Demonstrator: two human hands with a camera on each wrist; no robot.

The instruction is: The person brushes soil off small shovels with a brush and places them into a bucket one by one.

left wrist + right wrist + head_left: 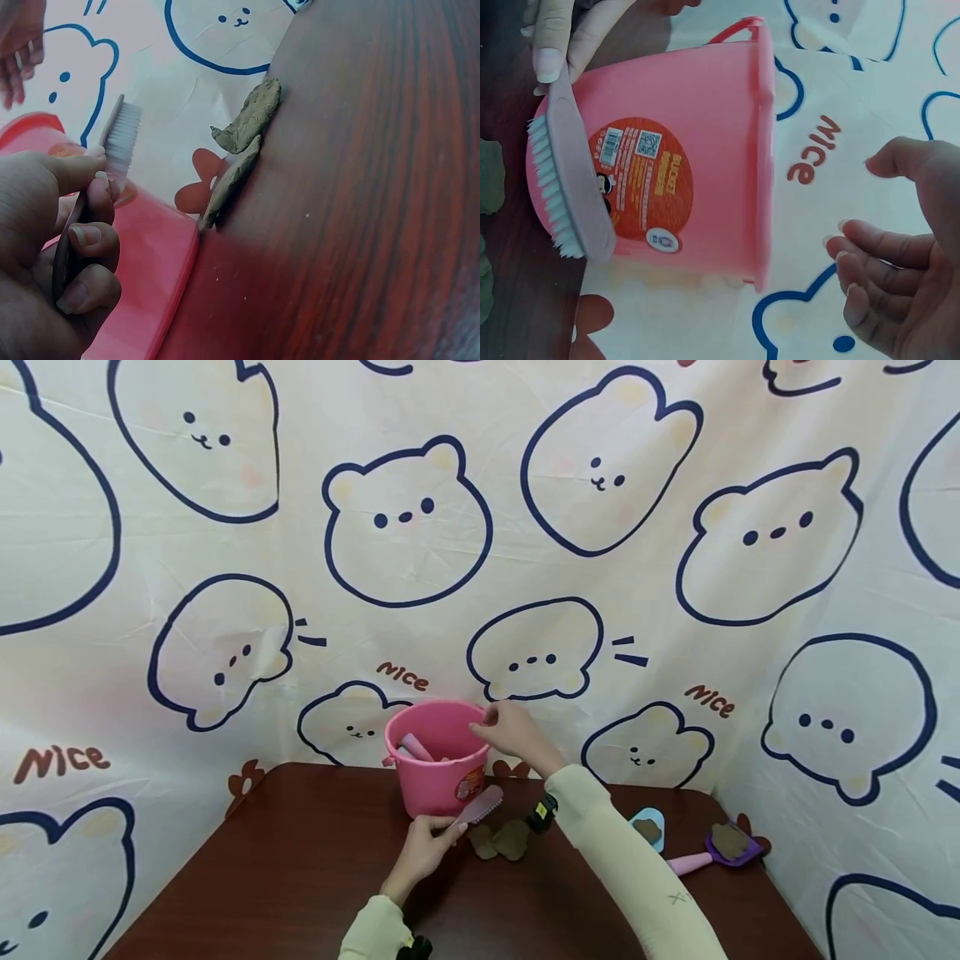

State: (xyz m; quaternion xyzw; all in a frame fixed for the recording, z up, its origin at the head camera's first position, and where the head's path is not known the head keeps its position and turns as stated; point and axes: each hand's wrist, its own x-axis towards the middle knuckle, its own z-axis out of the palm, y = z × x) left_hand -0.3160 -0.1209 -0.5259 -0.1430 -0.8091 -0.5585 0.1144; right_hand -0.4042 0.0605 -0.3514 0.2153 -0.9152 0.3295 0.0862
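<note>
My left hand grips a pinkish brush by its handle, in front of a pink bucket. White bristles on the brush show in the right wrist view, where it overlaps the bucket's round label. Beside the bucket's right rim, my right hand is raised with fingers loosely bent. The right wrist view shows nothing in that hand, apart from the bucket. Inside the bucket lies a pale pink tube-like thing, with other contents partly hidden.
Brownish clay-like lumps lie on the dark wooden table right of the bucket. Farther right are a light-blue tray-like piece with a lump on it and a purple scoop with a pink handle. A printed cloth hangs behind.
</note>
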